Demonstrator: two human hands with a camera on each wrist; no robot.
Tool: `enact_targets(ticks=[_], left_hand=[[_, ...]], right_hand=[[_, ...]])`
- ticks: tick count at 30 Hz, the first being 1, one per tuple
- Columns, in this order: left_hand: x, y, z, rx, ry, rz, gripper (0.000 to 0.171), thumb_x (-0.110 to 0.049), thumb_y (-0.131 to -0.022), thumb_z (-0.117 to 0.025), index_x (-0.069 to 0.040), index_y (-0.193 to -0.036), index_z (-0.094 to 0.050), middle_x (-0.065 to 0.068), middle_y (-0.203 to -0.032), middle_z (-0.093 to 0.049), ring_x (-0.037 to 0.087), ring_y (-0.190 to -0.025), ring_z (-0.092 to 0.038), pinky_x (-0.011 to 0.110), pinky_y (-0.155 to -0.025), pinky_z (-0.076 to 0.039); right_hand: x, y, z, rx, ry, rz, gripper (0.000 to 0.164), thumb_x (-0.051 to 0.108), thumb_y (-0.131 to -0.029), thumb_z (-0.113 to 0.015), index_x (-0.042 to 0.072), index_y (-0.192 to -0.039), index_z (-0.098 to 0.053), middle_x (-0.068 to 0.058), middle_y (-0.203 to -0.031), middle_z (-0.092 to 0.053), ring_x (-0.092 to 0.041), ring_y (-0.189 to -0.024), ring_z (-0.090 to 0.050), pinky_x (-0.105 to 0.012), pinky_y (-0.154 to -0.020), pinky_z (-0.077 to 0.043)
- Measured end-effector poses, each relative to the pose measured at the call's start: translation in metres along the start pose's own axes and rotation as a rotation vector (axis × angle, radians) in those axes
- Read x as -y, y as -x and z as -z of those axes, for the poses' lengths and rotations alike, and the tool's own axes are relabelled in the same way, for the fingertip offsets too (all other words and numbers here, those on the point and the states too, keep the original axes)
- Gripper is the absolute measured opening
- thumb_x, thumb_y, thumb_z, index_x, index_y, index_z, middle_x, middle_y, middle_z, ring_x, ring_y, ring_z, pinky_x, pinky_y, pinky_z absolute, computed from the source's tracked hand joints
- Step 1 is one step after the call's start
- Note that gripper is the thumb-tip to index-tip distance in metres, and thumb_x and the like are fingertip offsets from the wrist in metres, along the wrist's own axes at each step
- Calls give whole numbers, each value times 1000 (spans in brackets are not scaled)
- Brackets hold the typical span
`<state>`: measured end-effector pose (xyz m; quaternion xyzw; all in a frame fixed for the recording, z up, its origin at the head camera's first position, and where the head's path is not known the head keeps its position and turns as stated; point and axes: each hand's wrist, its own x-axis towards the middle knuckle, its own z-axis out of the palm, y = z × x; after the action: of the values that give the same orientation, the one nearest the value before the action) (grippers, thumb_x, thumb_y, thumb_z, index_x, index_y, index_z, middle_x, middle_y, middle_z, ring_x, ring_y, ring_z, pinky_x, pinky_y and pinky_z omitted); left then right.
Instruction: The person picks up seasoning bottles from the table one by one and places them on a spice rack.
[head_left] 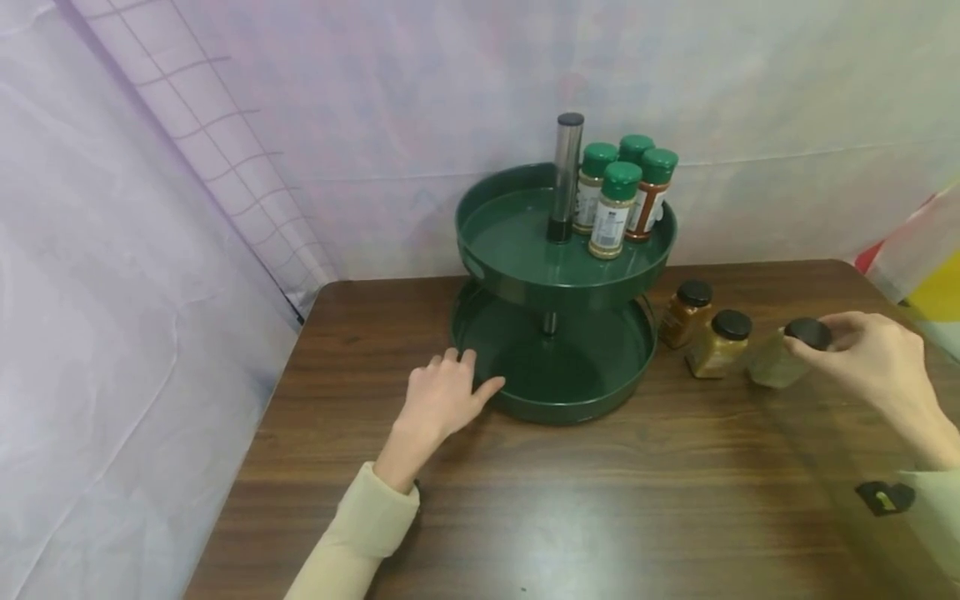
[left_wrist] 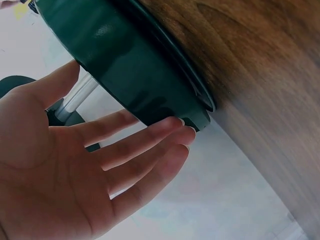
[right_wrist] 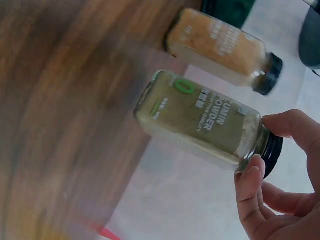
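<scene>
A two-tier green turntable (head_left: pixel 558 412) with a metal centre post stands on the table. My left hand (head_left: pixel 442 396) is at the near left rim of its lower tier; in the left wrist view, its fingers (left_wrist: pixel 150 142) lie extended along the tier's green side wall. On the right, my right hand (head_left: pixel 877 358) pinches the black cap of a cumin powder jar (right_wrist: pixel 200 117) between thumb and fingers. The jar is tilted in the head view. Beside it stand a jar of yellowish powder (head_left: pixel 717 350) and a jar of orange-brown powder (head_left: pixel 678 321), both black-capped.
Several green-capped spice bottles (head_left: pixel 611 221) stand on the right side of the upper tier. The brown wooden table (head_left: pixel 585 500) reaches back to a pale fabric wall (head_left: pixel 375 125). Red and yellow material (head_left: pixel 937 267) hangs beyond the table's right edge.
</scene>
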<state>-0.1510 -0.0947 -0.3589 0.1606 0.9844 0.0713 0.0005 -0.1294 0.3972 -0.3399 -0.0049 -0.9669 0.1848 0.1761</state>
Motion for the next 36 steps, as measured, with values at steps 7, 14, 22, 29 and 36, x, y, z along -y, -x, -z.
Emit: enact_targets(ticks=[7,14,22,29,36], left_hand=[[-1,-1,1,2,3,5,76,-60,-101,-49,3,-144,-50,27,-135,-58,39,-117,-62,52,-86,-54],[0,0,-1,-3,4,1,77,-59,-101,-49,4,-144,-50,27,-133,-59,40,-114,-63,51,-84,-55],[-1,-2,0,-9,0,2,78,-60,-101,-50,5,-144,-50,26,-133,-60,39,-114,-63,50,-84,-55],[-1,-1,2,-6,-12,3,77,-59,-101,-49,4,-143,-51,25,-133,-60,39,-115,-63,50,-85,-55],[-3,-2,2,-5,-13,-3,75,-59,-101,-49,4,-143,-52,25,-131,-61,38,-113,-64,49,-84,-55]], right_hand=[[12,2,27,-32,27,-95,63,35,-88,-76,-21,-111,-58,-20,-66,-66,-25,-53,-57,-27,-47,-37],[28,2,46,-145,-110,-64,55,23,-87,-77,-22,-114,-58,-29,-82,-61,21,-59,-36,-9,-50,-32],[58,-7,59,-239,-224,21,49,14,-84,-79,-21,-114,-61,32,-75,-51,22,-57,-43,0,-62,-33],[95,-17,53,-205,-106,-2,49,32,-85,-79,-7,-112,-69,8,-75,-62,25,-58,-38,-20,-71,-31],[114,-33,30,-189,-157,45,43,32,-84,-80,-2,-110,-71,-23,-92,-68,25,-62,-40,-39,-76,-34]])
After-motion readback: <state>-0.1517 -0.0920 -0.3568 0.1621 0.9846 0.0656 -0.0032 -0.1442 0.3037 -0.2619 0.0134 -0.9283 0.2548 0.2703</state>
